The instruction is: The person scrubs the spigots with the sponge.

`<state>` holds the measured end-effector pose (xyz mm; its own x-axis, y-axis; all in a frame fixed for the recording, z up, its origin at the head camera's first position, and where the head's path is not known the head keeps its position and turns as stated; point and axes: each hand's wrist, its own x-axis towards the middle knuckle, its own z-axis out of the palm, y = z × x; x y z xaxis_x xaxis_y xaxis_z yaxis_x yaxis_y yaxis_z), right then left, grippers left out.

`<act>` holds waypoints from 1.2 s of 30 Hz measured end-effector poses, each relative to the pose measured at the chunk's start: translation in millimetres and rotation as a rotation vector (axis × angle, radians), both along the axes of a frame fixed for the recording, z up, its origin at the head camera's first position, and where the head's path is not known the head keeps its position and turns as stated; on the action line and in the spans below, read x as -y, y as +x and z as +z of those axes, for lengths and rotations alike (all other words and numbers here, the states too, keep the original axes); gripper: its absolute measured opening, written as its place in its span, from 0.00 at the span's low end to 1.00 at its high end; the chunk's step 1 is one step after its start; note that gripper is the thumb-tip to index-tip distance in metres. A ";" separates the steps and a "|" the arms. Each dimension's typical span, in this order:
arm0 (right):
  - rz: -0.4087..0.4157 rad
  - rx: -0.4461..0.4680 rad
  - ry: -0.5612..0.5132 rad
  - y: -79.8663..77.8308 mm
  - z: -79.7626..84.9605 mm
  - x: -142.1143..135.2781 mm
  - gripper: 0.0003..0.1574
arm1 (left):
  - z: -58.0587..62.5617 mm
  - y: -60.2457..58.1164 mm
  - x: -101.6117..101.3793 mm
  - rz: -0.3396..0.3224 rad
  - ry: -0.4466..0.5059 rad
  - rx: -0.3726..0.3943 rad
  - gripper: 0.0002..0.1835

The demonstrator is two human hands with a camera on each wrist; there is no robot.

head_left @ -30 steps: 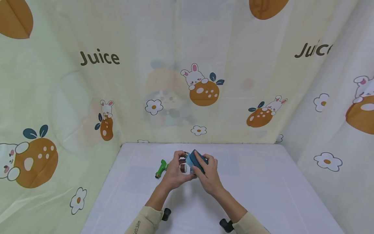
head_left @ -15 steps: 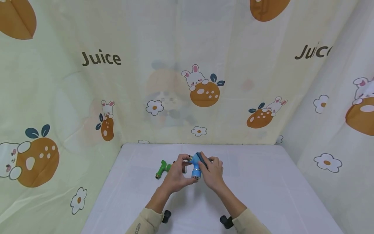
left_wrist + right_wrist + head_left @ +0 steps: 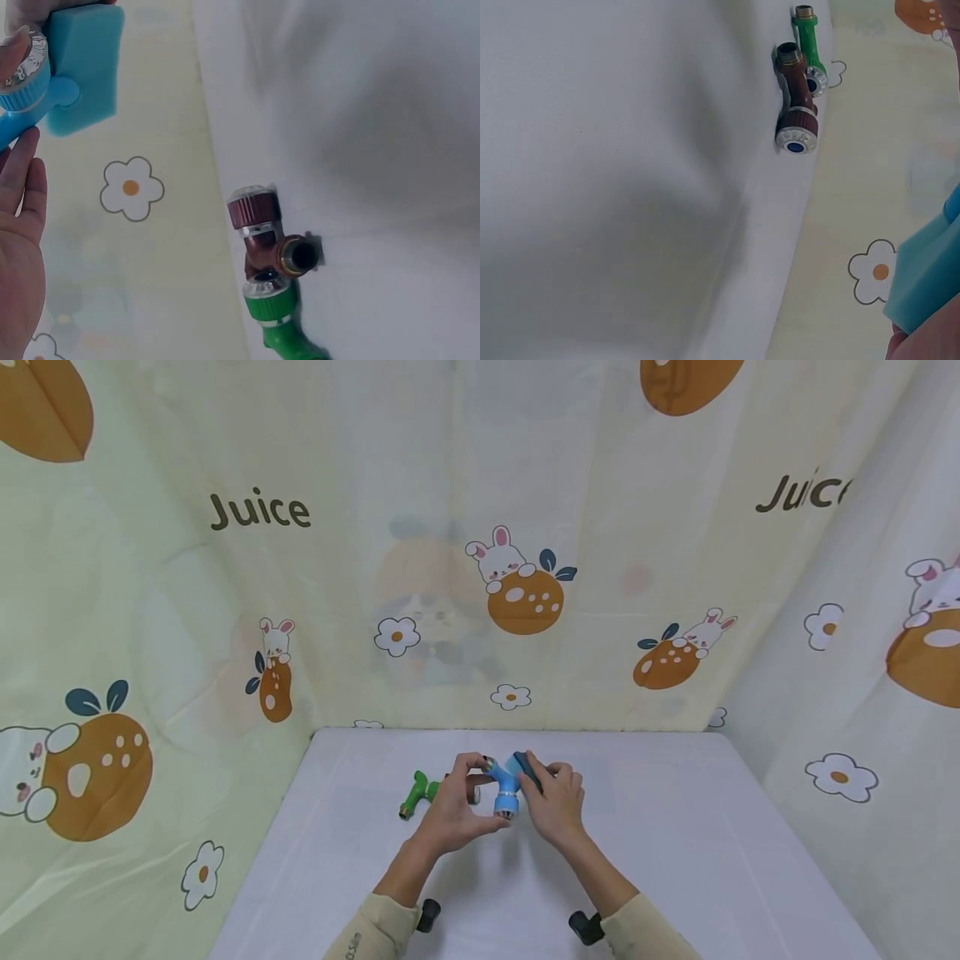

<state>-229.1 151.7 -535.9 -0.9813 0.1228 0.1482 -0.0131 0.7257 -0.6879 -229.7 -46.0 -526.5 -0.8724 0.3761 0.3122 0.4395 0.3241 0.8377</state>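
My left hand (image 3: 450, 817) holds up a light blue hose spray nozzle (image 3: 507, 787), with the thumb at its silver dial face and the fingers along its threaded end. My right hand (image 3: 558, 802) grips a two-tone blue sponge (image 3: 91, 52), thumb and fingers around its sides. The sponge lies against the short side arm of the nozzle. In the left wrist view, a brown nozzle (image 3: 260, 251) and a green nozzle (image 3: 271, 304) lie together on the white table. The left hand partly covers the brown one in the head view.
The white table (image 3: 660, 843) reaches back to a cream curtain (image 3: 337, 577) printed with rabbits, oranges and flowers. A black wrist device (image 3: 428, 916) sits by the left sleeve and another black device (image 3: 585, 928) by the right.
The sponge and right hand have shifted right, uncovering more of the blue nozzle. The nozzle has turned so its dial end points down toward me. The green nozzle has stayed put.
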 end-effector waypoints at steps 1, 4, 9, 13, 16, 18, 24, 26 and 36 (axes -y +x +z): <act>-0.007 0.003 -0.009 -0.7 -0.6 -0.9 0.35 | -0.3 -0.5 0.6 -0.006 0.013 0.002 0.49; -0.030 0.020 -0.047 -2.4 -4.5 -4.7 0.35 | -0.9 -2.3 2.6 -0.032 0.059 0.014 0.50; -0.050 0.034 -0.171 -2.0 -15.4 -10.0 0.36 | 1.0 -7.2 7.0 -0.052 0.168 0.065 0.49; 0.012 -0.039 -0.315 4.7 -18.9 -9.6 0.37 | 2.2 -10.5 11.8 -0.037 0.291 0.146 0.49; 0.102 -0.146 -0.370 14.3 -17.4 -5.5 0.36 | 2.2 -12.5 14.2 -0.042 0.393 0.208 0.50; 0.168 -0.234 -0.366 21.5 -16.3 -1.7 0.36 | 2.1 -13.9 15.4 -0.047 0.450 0.228 0.49; 0.325 -0.439 -0.266 34.0 -14.2 10.3 0.38 | 1.4 -16.8 18.0 -0.055 0.555 0.255 0.48; 0.345 -0.449 -0.233 35.1 -14.3 13.3 0.39 | 0.5 -17.5 18.3 -0.059 0.586 0.270 0.48; 0.278 -0.457 -0.106 28.9 -13.1 15.8 0.38 | 0.2 -14.9 17.7 -0.058 0.579 0.328 0.48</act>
